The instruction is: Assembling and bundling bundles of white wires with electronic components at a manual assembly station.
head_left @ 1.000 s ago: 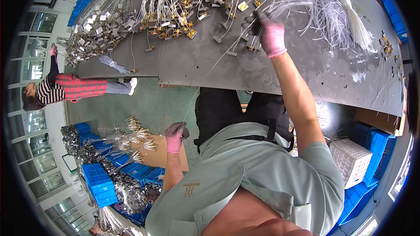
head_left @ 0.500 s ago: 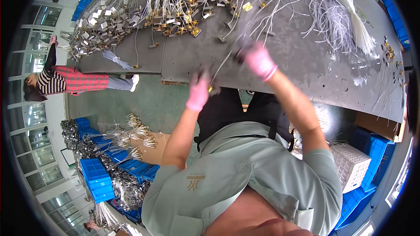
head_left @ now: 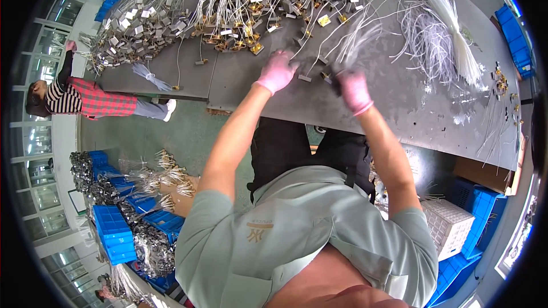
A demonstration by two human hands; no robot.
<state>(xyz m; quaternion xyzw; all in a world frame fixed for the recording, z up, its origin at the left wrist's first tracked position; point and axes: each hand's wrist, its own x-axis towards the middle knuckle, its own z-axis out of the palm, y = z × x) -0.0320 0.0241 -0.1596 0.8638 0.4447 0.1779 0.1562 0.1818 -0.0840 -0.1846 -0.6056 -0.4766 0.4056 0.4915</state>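
My left hand [head_left: 278, 72], in a pink glove with dark fingertips, reaches over the grey table [head_left: 394, 100] beside the heap of wired metal parts [head_left: 251, 31]. Its fingertips are smeared by motion, so whether they hold anything does not show. My right hand [head_left: 355, 90], gloved the same way, is closed on a blurred bundle of thin whitish strips [head_left: 359, 43] that fan out away from me. Between the hands lie a few small grey parts [head_left: 305, 78] on white wires, close to the right fingertips.
To the right rest a loose pile of clear strips [head_left: 425, 37] and a straight white bundle [head_left: 456, 31]. More grey blocks [head_left: 137, 34] are heaped at left, by a small tied bundle [head_left: 149, 76]. Another person [head_left: 85, 94] stands left. Blue crates [head_left: 114, 234] fill the lower left.
My left hand has moved up from the table's near edge, leaving the wired part it was at, to the parts on the table. My right hand has shifted right and slightly nearer with the bundle.
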